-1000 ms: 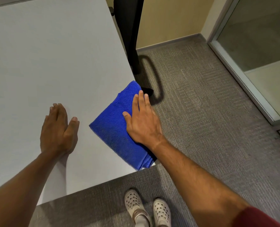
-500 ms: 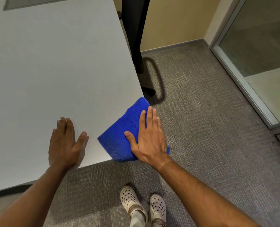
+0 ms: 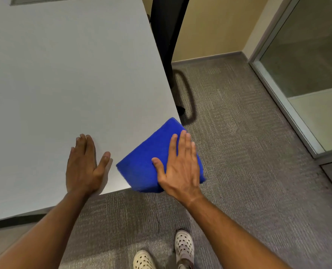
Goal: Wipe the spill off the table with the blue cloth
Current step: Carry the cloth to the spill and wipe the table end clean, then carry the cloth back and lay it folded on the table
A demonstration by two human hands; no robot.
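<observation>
While the cloth (image 3: 147, 162) sits on the table's (image 3: 64, 84) near right corner, overhanging both edges, I see my right hand (image 3: 180, 169) pressed flat on it, fingers spread. Left of the cloth, my left hand (image 3: 84, 167) lies flat, open, on bare tabletop.

Grey carpet (image 3: 248, 171), beige wall (image 3: 209, 26), glass partition (image 3: 306, 65), black chair (image 3: 167, 35)
</observation>
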